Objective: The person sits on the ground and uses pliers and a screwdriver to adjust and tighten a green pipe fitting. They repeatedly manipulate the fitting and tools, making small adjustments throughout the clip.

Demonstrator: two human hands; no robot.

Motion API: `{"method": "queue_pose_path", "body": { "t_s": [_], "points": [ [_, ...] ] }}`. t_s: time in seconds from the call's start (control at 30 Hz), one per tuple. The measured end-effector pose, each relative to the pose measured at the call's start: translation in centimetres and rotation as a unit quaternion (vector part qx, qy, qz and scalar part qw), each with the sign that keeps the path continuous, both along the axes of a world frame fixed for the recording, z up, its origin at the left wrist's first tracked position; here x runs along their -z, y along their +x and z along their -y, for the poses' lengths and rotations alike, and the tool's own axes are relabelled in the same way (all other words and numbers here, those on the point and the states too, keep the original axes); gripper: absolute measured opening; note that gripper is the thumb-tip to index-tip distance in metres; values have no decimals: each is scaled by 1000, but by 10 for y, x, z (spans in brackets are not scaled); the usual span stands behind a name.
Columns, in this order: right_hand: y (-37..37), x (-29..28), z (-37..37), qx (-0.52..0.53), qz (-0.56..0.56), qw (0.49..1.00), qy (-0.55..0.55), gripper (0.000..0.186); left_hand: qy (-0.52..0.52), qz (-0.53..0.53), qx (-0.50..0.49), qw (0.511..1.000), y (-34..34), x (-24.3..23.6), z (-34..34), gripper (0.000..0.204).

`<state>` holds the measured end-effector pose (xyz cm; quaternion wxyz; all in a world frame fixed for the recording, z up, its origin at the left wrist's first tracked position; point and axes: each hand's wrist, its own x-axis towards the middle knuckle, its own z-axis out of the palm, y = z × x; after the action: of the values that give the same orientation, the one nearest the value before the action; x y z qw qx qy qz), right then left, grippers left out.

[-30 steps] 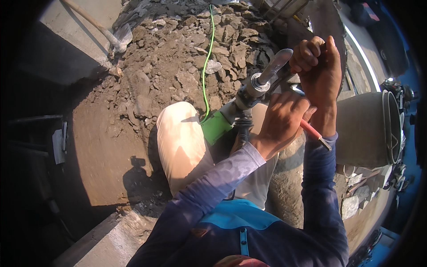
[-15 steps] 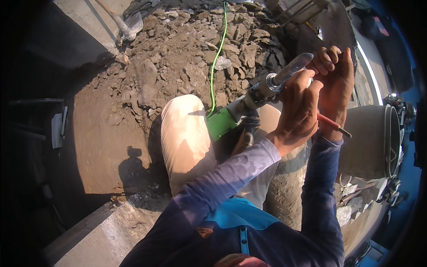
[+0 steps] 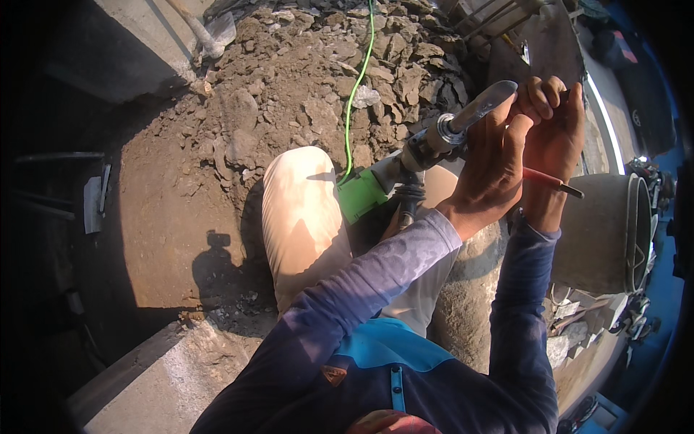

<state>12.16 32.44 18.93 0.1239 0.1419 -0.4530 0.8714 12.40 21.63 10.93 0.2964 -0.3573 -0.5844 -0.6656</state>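
Note:
My left hand [image 3: 491, 170] is raised beside the metal bit of a green power tool, its fingers pointing up and partly curled. A thin red rod with a dark metal tip [image 3: 549, 181] sticks out from the heel of that hand, across my right wrist. Close behind it my right hand [image 3: 553, 134] is turned palm inward with fingers curled; a small dark bit shows at its fingertips, too small to name. The power tool [image 3: 365, 195] lies between my thighs, its broad rounded bit [image 3: 482, 106] slanting up to the right and partly covered by my left hand.
A green cord [image 3: 354, 98] runs from the tool over heaped broken rubble [image 3: 311, 87]. To the right stands a grey bucket [image 3: 596, 235], with stone pieces [image 3: 578, 325] below it. A long-handled tool [image 3: 199, 29] leans at the upper left beside a concrete block [image 3: 134, 36].
My left hand has loosened from a tighter curl, its fingers straighter. The red rod has shifted slightly right. The tool has tipped a little up and right.

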Motion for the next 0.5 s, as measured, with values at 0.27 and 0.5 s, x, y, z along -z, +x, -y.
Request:
{"method": "queue_pose_path", "body": {
  "t_s": [0.27, 0.5],
  "points": [
    [10, -8, 16, 48, 8, 998, 26, 45, -8, 3, 2, 1000, 4, 1, 3, 78],
    [11, -1, -1, -16, -15, 1000, 8, 50, -13, 24, 4, 1000, 4, 1, 0, 91]
  ]
}}
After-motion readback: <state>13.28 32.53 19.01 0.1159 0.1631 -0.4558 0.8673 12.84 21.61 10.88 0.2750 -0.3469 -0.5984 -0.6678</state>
